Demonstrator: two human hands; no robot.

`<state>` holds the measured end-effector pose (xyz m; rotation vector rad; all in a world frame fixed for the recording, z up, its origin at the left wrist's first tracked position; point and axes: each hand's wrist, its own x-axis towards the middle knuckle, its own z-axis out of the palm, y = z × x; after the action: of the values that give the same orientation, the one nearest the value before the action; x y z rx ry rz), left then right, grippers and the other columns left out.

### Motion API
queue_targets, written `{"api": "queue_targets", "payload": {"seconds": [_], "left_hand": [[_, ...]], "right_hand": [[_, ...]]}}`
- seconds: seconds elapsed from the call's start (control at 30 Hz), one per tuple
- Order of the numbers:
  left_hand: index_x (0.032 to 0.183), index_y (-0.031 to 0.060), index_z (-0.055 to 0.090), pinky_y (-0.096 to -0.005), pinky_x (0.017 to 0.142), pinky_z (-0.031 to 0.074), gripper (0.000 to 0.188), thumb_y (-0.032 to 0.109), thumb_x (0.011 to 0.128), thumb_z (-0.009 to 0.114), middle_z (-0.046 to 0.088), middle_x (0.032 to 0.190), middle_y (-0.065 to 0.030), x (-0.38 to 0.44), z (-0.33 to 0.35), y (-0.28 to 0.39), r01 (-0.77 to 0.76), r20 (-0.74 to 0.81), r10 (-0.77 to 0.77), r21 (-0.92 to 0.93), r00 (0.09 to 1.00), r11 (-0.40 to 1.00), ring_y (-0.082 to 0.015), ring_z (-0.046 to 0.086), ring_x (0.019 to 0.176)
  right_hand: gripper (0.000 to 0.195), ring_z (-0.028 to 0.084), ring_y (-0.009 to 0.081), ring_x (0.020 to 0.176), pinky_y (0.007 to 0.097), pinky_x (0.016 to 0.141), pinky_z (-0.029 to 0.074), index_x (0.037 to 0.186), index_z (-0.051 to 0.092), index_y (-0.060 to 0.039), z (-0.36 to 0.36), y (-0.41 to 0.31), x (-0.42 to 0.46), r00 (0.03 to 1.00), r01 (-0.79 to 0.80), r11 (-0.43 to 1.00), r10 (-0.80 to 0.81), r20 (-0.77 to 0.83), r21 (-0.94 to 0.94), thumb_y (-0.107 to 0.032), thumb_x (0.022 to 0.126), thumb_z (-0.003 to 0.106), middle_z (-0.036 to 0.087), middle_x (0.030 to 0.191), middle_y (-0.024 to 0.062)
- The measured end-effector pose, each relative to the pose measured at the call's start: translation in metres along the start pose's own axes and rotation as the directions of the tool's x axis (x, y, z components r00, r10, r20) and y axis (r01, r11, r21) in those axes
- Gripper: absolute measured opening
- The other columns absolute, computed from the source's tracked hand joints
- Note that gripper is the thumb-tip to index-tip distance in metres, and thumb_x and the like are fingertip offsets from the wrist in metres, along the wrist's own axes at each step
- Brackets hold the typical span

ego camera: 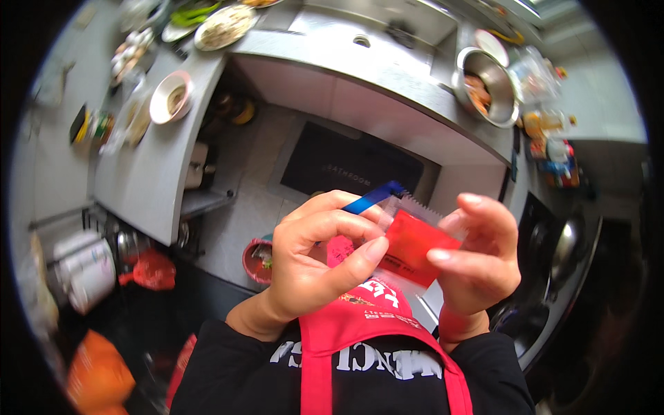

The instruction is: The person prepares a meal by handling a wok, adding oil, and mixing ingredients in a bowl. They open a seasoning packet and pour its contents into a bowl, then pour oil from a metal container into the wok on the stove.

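Observation:
Between my two hands, in front of the red apron (pixel 358 324), is a small clear sachet with a red filling (pixel 415 244) and serrated edges. My left hand (pixel 321 249) pinches its left side between thumb and forefinger. A blue strip-like tool (pixel 371 198), whose kind I cannot tell, also sticks out from the fingers of that hand. My right hand (pixel 482 249) holds the sachet's right side, thumb on its face and fingers around the upper right edge.
Ahead runs a counter with a sink (pixel 337 36). A steel bowl of raw meat (pixel 485 88) stands right, near bottles (pixel 544 123). At left are a small bowl (pixel 171 97), eggs (pixel 129 54) and a plate of food (pixel 225 27). A dark mat (pixel 347 161) lies on the floor.

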<state>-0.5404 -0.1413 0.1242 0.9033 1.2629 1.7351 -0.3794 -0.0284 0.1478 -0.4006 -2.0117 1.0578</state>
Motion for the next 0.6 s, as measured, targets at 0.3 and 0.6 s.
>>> {"api": "queue_targets", "payload": {"seconds": [0.3, 0.6], "left_hand": [[0.082, -0.0044, 0.068, -0.0281, 0.076, 0.050, 0.004, -0.003, 0.081, 0.071, 0.067, 0.093, -0.0132, -0.093, 0.016, 0.008, -0.054, -0.545, 0.174, 0.228, 0.820, 0.972, -0.0181, 0.065, 0.084], [0.082, -0.0045, 0.068, -0.0278, 0.071, 0.050, 0.008, 0.002, 0.082, 0.073, 0.067, 0.091, -0.0135, -0.187, 0.007, 0.014, 0.004, -0.755, 0.206, 0.267, 0.622, 0.964, -0.0173, 0.064, 0.081]], "right_hand": [[0.005, 0.060, 0.0128, 0.069, 0.0235, 0.064, 0.049, 0.092, 0.061, 0.0081, 0.023, 0.006, -0.016, 0.882, -0.461, 0.659, 0.264, 0.391, 0.594, 0.005, 0.090, 0.059, 0.060, 0.087, 0.0121], [0.004, 0.061, 0.0113, 0.067, 0.0232, 0.059, 0.047, 0.084, 0.063, 0.0067, 0.083, -0.031, -0.047, 0.507, -0.833, 0.380, 0.228, 0.831, 0.403, 0.007, 0.086, 0.066, 0.064, 0.079, 0.0100]]}}
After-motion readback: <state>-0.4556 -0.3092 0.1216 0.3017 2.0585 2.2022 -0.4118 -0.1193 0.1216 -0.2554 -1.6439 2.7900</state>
